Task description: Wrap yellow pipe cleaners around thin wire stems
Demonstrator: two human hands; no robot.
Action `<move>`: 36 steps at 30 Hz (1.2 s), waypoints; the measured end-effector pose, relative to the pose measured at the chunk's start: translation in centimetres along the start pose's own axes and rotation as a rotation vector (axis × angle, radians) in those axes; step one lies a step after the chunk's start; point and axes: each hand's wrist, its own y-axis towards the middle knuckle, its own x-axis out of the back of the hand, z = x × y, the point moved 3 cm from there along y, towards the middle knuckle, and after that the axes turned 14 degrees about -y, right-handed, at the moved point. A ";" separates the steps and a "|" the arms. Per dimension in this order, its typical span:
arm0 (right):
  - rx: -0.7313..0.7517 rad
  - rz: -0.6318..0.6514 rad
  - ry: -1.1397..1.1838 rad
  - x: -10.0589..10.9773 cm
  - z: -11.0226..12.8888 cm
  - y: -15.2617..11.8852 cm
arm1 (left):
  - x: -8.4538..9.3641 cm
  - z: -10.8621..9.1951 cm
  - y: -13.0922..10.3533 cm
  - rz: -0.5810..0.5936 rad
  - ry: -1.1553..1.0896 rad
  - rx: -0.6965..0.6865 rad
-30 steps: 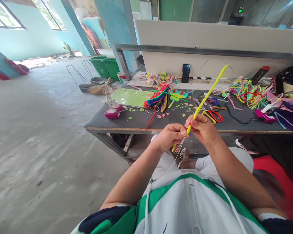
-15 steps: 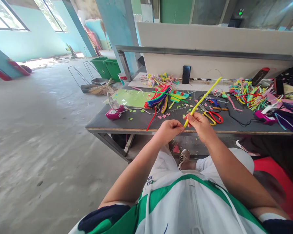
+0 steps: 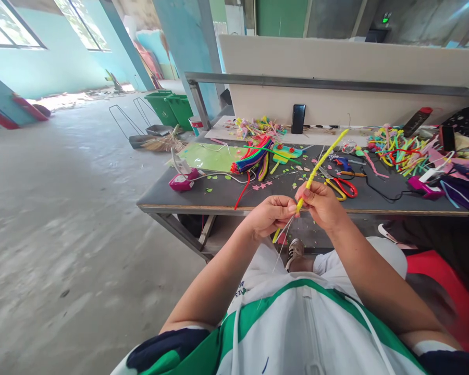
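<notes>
A fuzzy yellow pipe cleaner (image 3: 325, 157) slants up and away from my hands, over the front of the table. My right hand (image 3: 321, 203) is closed in a pinch around its lower part. Just below, my left hand (image 3: 275, 212) pinches the lower end of the same pipe cleaner. Thin wires (image 3: 284, 237) hang beneath my fingers, and a short yellow piece shows below my left hand. Beyond my right hand lie scissors with red and yellow handles (image 3: 346, 188). A bundle of coloured pipe cleaners (image 3: 254, 156) rests further left on the table.
The dark table (image 3: 214, 195) carries paper scraps, a green sheet (image 3: 209, 156), a magenta power socket (image 3: 184, 179) and a blue glue gun (image 3: 344, 164). A phone (image 3: 298, 119) leans against the back board. At the right is a colourful heap of pipe cleaner pieces (image 3: 400, 151).
The pipe cleaner's tip has dropped slightly and shifted left. My left hand has turned a little, and wires and a yellow end now show below it.
</notes>
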 end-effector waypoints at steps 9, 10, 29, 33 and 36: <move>0.056 -0.033 0.075 -0.8 -0.2 -0.7 | -0.5 0.8 -0.1 0.027 -0.155 0.054; 0.057 -0.040 0.066 -0.7 -0.3 -0.7 | -0.3 0.7 -0.1 0.012 -0.124 0.048; -0.114 -0.119 0.000 0.3 0.3 -0.1 | -0.6 -4.0 0.4 0.050 0.652 -0.205; -0.094 -0.116 -0.030 0.4 0.2 -0.2 | -0.5 -3.7 0.3 0.053 0.622 -0.197; -0.064 -0.116 -0.066 0.3 0.2 -0.3 | -0.1 -3.2 0.2 0.046 0.578 -0.147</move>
